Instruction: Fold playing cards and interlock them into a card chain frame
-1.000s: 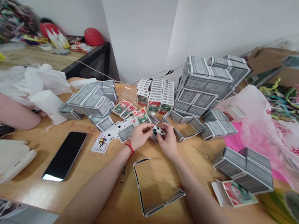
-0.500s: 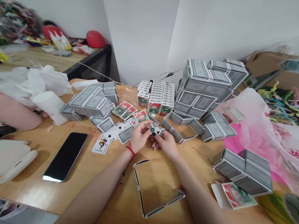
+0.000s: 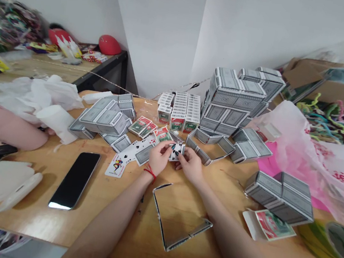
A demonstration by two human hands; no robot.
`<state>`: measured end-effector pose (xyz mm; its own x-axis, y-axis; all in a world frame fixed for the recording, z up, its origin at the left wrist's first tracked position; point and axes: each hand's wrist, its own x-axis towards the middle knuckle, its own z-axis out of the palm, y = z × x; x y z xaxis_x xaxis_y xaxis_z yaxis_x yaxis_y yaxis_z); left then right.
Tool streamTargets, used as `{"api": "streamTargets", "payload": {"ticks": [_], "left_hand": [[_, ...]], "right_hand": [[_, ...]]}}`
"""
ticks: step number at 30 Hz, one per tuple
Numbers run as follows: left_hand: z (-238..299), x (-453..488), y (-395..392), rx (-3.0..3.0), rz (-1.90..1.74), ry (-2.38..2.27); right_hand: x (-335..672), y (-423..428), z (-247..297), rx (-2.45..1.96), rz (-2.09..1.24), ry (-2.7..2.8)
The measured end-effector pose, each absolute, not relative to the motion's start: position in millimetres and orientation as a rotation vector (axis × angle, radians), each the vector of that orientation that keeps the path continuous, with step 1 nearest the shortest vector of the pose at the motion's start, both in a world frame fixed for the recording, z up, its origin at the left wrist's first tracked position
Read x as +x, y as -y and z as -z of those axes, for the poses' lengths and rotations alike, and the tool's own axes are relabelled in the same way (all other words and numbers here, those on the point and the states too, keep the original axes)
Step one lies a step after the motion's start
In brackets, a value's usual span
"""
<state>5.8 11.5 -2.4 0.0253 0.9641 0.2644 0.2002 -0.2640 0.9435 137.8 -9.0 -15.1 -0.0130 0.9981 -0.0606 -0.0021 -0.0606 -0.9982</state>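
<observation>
Between my hands is a playing card (image 3: 176, 152), its white face with black marks showing; whether there is more than one card I cannot tell. My left hand (image 3: 159, 158), with a red string at the wrist, pinches its left side. The fingers of my right hand (image 3: 190, 164) are closed on its right side. Just left of my hands lie loose playing cards (image 3: 130, 154), including a joker (image 3: 116, 166). Nearer me on the table stands an angled strip of joined cards (image 3: 166, 236). An open frame of folded cards (image 3: 210, 148) stands right of my hands.
Card packs (image 3: 179, 108) are stacked at the back. Grey card blocks (image 3: 232, 99) form a tall stack behind right, with more card blocks (image 3: 106, 115) at left. A phone (image 3: 75, 181) lies left; green-yellow tape (image 3: 332, 241) and an opened card box (image 3: 270, 226) sit right.
The card between my hands has turned so that more of its white face shows. My right hand has shifted slightly; the things on the table stay where they were.
</observation>
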Motion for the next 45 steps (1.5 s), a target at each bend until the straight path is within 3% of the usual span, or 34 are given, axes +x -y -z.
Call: {"api": "streamTargets", "payload": {"ticks": [18, 25, 36, 45], "left_hand": [[5.1, 4.1, -8.7, 1.596, -1.191, -1.19], [-0.8, 4.6, -7.3, 1.839, -1.196, -1.105], [3.1, 6.8, -6.5, 1.597, -1.154, -1.142], [1.2, 8.7, -8.5, 1.788, -1.117, -1.245]], "right_hand": [[146.5, 5.1, 6.0, -1.113, -1.504, 0.974], [144.6, 7.1, 4.6, -1.129, -1.389, 1.079], [145.7, 7.6, 7.2, -1.164, -1.301, 1.133], [148.2, 7.4, 7.9, -1.238, -1.134, 1.298]]}}
